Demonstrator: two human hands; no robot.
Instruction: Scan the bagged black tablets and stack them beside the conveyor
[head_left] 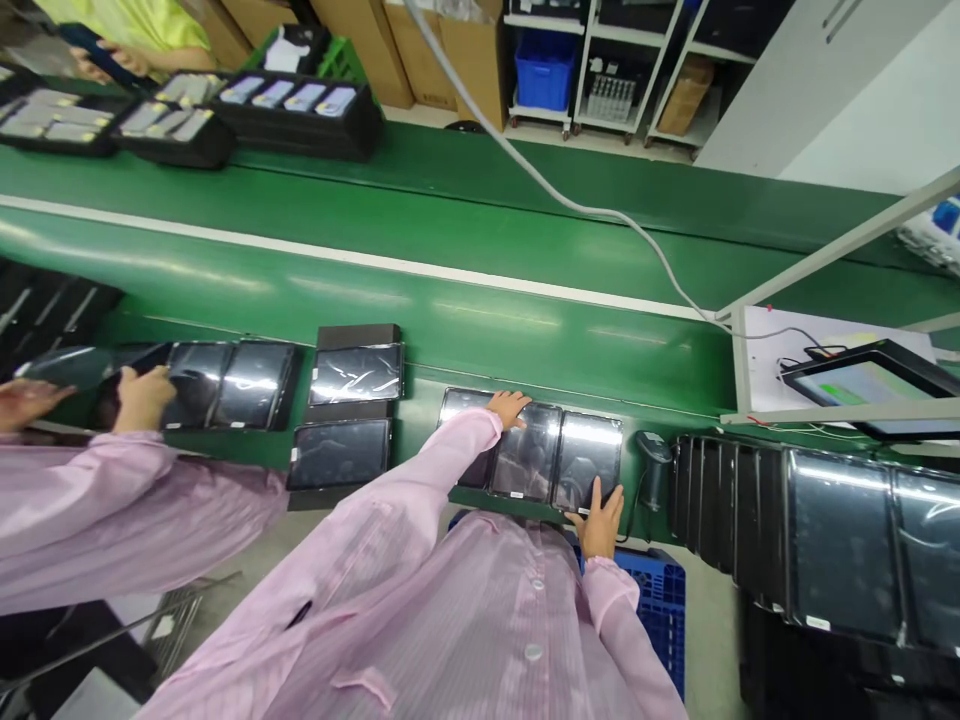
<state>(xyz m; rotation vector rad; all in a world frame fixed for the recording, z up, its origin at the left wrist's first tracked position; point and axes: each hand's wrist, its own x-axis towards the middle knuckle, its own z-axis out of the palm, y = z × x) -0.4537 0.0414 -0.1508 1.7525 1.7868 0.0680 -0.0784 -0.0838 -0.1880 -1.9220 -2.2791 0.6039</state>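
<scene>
Apparently stiff, slippery, fragile: glossy black rectangular screens [529, 455], best lifted by edges; ungripped beneath open left hand [510, 408], right hand [600, 522].

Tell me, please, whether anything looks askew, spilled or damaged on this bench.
Nothing is plainly spilled or damaged. The three dark screens by the left hand and right hand lie side by side. Only the grey cable looks untidy, sagging loosely over the green bench.
</scene>
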